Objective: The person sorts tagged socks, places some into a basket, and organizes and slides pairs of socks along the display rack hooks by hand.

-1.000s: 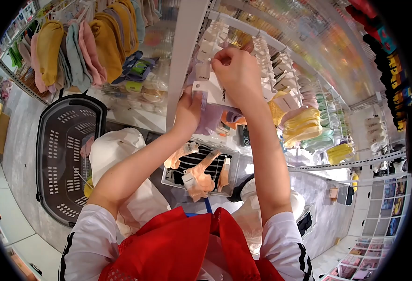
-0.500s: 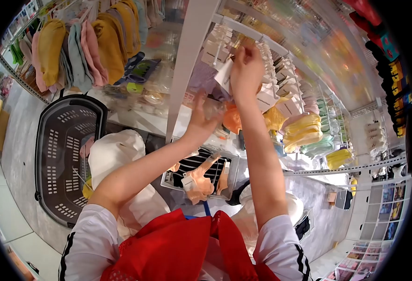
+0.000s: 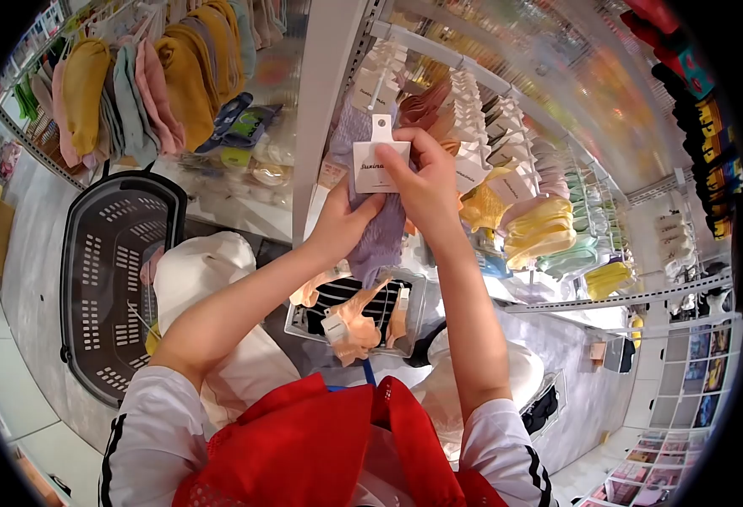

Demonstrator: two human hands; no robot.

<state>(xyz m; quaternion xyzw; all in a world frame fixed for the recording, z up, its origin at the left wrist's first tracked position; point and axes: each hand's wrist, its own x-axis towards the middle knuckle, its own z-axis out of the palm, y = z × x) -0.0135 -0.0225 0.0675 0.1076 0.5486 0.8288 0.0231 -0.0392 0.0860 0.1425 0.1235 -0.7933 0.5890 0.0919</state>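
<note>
A pair of lavender socks [image 3: 380, 243] with a white header card [image 3: 371, 179] is held up in front of the rack. My right hand [image 3: 426, 179] pinches the card's right side, thumb across its front. Lower down, my left hand [image 3: 343, 221] is closed round the socks just beneath the card, its thumb on the fabric. The socks' lower end hangs over a clear bin [image 3: 419, 325], where peach socks [image 3: 354, 328] lie on something black-and-white striped. Behind my hands, more carded socks hang on hooks, including yellow ones [image 3: 540, 228].
A dark slotted basket [image 3: 74, 279] stands on the floor at left, with a few items inside. Mustard, pink and blue-grey socks [image 3: 187, 84] hang above it. A white upright panel [image 3: 325, 93] divides the racks. Another shelf [image 3: 616, 291] rim curves along the right.
Both hands have come closer together on the lavender socks. The right hand has dropped from the hook rail to the card, which now faces me; the left hand has closed round the fabric.
</note>
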